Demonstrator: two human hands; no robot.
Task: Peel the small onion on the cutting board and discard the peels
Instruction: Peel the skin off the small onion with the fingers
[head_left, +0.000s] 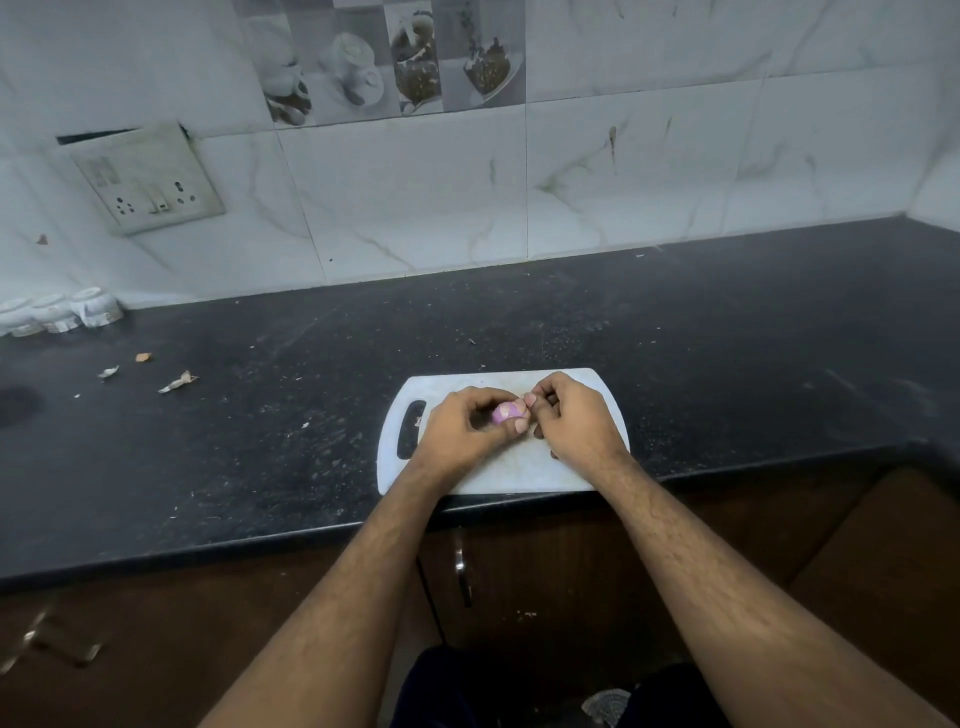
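Observation:
A small purple onion (505, 412) sits between my fingers just above the white cutting board (498, 475), which lies at the counter's front edge. My left hand (462, 428) cups the onion from the left with thumb and fingertips closed round it. My right hand (569, 418) meets it from the right, thumb and forefinger pinched at the onion's right side; whether a strip of peel is in that pinch is too small to tell. A small dark scrap (554, 455) lies on the board by my right wrist.
The black stone counter (260, 415) stretches left and right of the board. Several dry peel scraps (177, 382) lie at the left. White cups (57, 312) stand at the far left against the tiled wall. A switch plate (148, 179) is on the wall. Cabinet doors hang below.

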